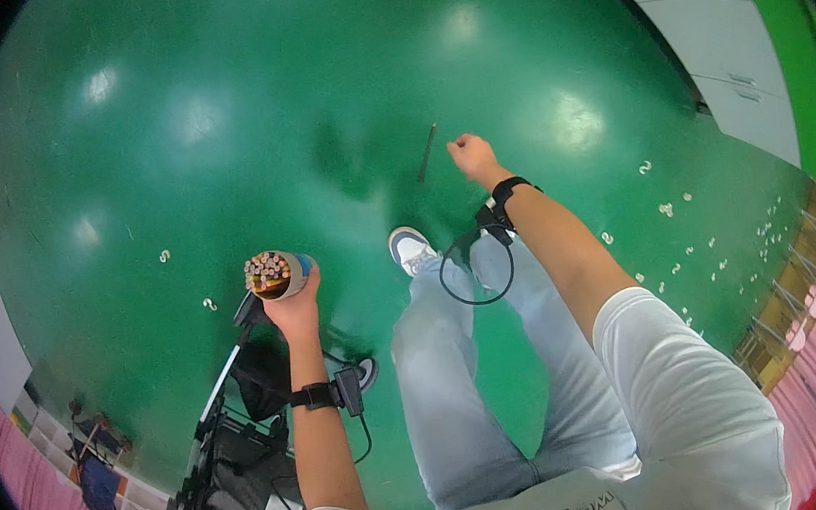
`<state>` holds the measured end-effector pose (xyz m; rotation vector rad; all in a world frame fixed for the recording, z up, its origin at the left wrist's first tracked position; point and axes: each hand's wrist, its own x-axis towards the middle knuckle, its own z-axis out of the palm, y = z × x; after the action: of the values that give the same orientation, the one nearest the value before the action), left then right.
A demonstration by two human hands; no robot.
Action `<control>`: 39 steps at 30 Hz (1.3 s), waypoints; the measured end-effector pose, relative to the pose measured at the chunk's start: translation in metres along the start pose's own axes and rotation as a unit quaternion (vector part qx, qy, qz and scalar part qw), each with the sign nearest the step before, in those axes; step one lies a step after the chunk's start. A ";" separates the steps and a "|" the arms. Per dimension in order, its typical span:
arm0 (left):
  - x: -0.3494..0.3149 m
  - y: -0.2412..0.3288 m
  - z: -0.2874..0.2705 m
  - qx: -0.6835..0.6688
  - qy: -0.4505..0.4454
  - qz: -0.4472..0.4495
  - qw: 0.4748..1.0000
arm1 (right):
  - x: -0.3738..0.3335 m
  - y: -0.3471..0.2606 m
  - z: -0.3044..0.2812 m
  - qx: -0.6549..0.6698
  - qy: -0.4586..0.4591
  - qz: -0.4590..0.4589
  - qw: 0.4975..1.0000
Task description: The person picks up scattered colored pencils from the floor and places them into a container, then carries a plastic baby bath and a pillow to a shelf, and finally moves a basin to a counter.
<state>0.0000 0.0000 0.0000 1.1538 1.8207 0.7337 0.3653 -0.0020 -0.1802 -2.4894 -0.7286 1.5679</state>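
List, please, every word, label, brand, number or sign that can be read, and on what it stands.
Pale grey T-shirt: dark printed lettering, not copied here.
Blue-and-grey cylindrical container in the left hand: no readable text.
Small white curled pieces on the glossy green floor: too small to tell whether signs.

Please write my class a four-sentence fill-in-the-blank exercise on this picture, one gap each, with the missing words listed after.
1. The tub of pencils is held by only ____ hand, the left hand.
2. In the picture, the dark stick is to the ____ of the right hand.
3. The floor is coloured ____.
4. The pale cabinet stands toward the picture's upper ____ corner.

Missing words: one; left; green; right.
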 end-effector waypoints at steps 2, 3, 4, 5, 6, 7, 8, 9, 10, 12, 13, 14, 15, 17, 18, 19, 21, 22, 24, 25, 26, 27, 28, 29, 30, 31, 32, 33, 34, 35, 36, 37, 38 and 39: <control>-0.008 -0.019 0.005 0.002 0.019 0.002 1.000 | 0.017 0.019 0.017 -0.049 -0.005 0.002 0.999; 0.012 -0.040 0.016 -0.006 0.025 0.018 1.000 | 0.047 0.012 0.024 -0.045 0.006 -0.013 0.999; 0.034 -0.058 0.025 -0.011 0.022 0.022 0.999 | 0.078 0.004 0.032 -0.056 0.014 -0.031 0.998; 0.056 -0.076 0.034 -0.014 0.019 0.027 0.999 | 0.107 -0.007 0.041 -0.067 0.020 -0.049 0.996; 0.044 -0.098 0.026 0.022 0.034 -0.002 0.999 | 0.110 0.011 0.069 -0.077 -0.005 -0.036 0.996; 0.039 -0.116 0.019 0.032 0.040 -0.011 0.999 | 0.111 0.011 0.085 -0.076 -0.049 0.024 0.996; 0.034 -0.130 0.011 0.032 0.048 -0.018 0.998 | 0.109 0.010 0.101 -0.075 -0.091 0.084 0.990; 0.033 -0.136 0.013 0.022 0.054 -0.017 0.998 | 0.118 0.015 0.105 -0.078 -0.093 0.081 0.989; 0.030 -0.138 0.012 0.013 0.041 -0.053 0.998 | 0.127 0.023 0.112 -0.097 -0.064 0.066 0.991; 0.025 -0.149 0.008 -0.006 0.057 -0.064 0.996 | 0.126 0.019 0.133 -0.176 0.057 -0.017 0.983; 0.031 -0.152 0.008 -0.032 0.065 -0.067 0.995 | 0.133 0.015 0.138 -0.188 0.053 -0.056 0.979; 0.038 -0.152 0.007 -0.011 0.065 -0.058 0.996 | 0.139 0.008 0.144 -0.184 0.080 -0.083 0.976; 0.043 -0.151 0.011 -0.017 0.069 -0.050 0.996 | 0.145 0.010 0.143 -0.186 0.110 -0.103 0.971; 0.042 -0.142 0.006 0.071 0.051 -0.072 0.994 | 0.142 0.011 0.146 -0.192 0.106 -0.110 0.969; 0.042 -0.137 0.006 0.088 0.049 -0.055 0.993 | 0.138 0.012 0.144 -0.201 0.099 -0.113 0.968; 0.041 -0.130 0.007 0.086 0.053 -0.054 0.993 | 0.134 0.013 0.140 -0.202 0.100 -0.117 0.967; 0.036 -0.113 0.008 0.027 0.029 -0.054 0.998 | 0.119 0.010 0.125 -0.154 0.128 -0.206 0.958; 0.041 -0.111 0.006 0.076 0.033 -0.029 0.996 | 0.113 -0.001 0.119 -0.147 0.152 -0.239 0.948; 0.040 -0.091 0.007 0.072 0.019 -0.040 0.996 | 0.084 -0.026 0.101 -0.054 0.094 -0.208 0.972; 0.035 -0.078 0.008 0.069 0.003 -0.051 0.996 | 0.061 -0.039 0.087 0.042 0.037 -0.172 0.984; 0.031 -0.070 0.007 0.061 0.008 -0.032 0.998 | 0.038 -0.054 0.074 0.091 0.017 -0.175 0.980; 0.029 -0.054 0.008 0.056 0.000 -0.024 0.998 | 0.020 -0.064 0.056 0.094 0.028 -0.175 0.980; 0.020 -0.036 0.010 0.037 0.002 -0.026 0.999 | 0.000 -0.070 0.041 0.110 -0.003 -0.175 0.978; 0.011 -0.017 0.012 0.018 0.003 -0.028 0.999 | -0.022 -0.076 0.025 0.125 -0.033 -0.175 0.976; 0.000 0.012 0.009 0.002 -0.004 -0.052 0.999 | -0.053 -0.083 0.009 0.154 -0.062 -0.171 0.971; -0.007 0.036 0.004 -0.004 -0.006 -0.045 0.999 | -0.080 -0.092 -0.007 0.154 -0.054 -0.176 0.971; -0.014 0.058 -0.002 0.015 -0.022 -0.050 0.998 | -0.108 -0.102 -0.022 0.202 -0.082 -0.177 0.960; -0.021 0.081 -0.012 0.033 -0.035 -0.050 0.998 | -0.141 -0.115 -0.040 0.249 -0.110 -0.183 0.945; -0.023 0.092 -0.016 -0.020 -0.039 -0.036 0.998 | -0.171 -0.125 -0.054 0.249 -0.106 -0.199 0.942; -0.034 0.103 -0.023 -0.010 -0.018 -0.003 1.000 | -0.203 -0.133 -0.068 0.266 -0.109 -0.189 0.939; -0.040 0.133 -0.021 -0.006 -0.014 0.010 1.000 | -0.229 -0.139 -0.089 0.282 -0.109 -0.175 0.937; -0.054 0.165 -0.029 0.005 -0.014 0.014 1.000 | -0.263 -0.147 -0.108 0.285 -0.105 -0.176 0.937; -0.068 0.197 -0.040 0.005 -0.031 0.010 0.999 | -0.296 -0.155 -0.128 0.268 -0.105 -0.182 0.940; -0.076 0.208 -0.051 0.002 -0.031 0.025 0.999 | -0.333 -0.171 -0.147 0.255 -0.104 -0.195 0.941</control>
<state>0.0603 0.0131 0.2186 1.2166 1.7473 0.7152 0.3192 0.0209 0.2189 -1.7135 -0.6779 1.6222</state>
